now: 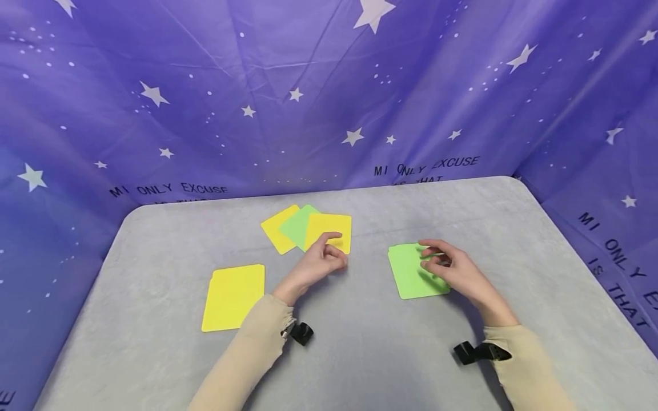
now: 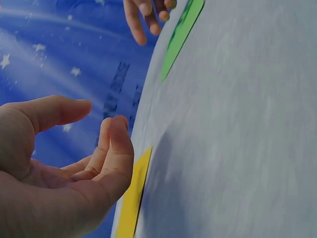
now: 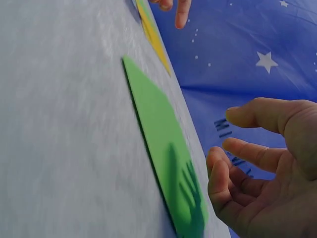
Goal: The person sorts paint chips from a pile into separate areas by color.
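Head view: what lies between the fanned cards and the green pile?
In the head view, only bare grey table separates the fanned cards from the green pile.

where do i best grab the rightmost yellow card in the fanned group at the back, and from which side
Probably by its right edge, coming in from the right. The rightmost yellow card lies flat, its left side overlapping the green card, while no other card borders that right edge, so lifting there should be easier.
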`<state>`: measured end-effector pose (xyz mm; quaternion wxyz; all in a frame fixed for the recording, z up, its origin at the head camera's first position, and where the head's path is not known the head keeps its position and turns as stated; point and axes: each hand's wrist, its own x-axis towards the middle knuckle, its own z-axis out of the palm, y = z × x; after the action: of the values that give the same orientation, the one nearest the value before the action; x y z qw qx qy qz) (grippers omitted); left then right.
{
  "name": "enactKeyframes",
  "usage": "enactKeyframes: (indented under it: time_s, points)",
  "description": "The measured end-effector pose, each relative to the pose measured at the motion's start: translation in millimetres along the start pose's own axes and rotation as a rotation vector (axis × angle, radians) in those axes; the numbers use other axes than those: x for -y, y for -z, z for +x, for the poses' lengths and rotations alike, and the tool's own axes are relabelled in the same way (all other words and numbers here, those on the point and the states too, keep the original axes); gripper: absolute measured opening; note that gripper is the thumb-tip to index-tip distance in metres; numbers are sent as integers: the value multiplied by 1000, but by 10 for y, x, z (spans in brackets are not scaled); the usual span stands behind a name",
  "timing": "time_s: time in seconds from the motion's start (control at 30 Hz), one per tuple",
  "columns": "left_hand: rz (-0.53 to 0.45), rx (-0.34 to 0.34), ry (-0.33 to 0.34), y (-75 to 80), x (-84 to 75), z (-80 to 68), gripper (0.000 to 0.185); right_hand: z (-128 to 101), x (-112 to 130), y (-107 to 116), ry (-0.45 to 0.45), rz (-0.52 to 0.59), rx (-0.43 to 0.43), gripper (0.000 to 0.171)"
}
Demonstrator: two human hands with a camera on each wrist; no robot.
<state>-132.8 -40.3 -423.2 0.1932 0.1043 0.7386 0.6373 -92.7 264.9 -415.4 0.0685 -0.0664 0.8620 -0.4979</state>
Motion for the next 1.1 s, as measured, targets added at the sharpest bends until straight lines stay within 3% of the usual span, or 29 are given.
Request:
enactKeyframes:
  time_s: [0.3,0.67,1.1]
  points:
    - [47,-63,29,339,-15,-55,62,164,157,-248,9,102,31,47]
    - [40,-169,68,596,15,-10,61,391,271,-587,34,227,73,50]
    - [9,-167,127,733,45,56,63,700,443,-922,-122,424,97,60]
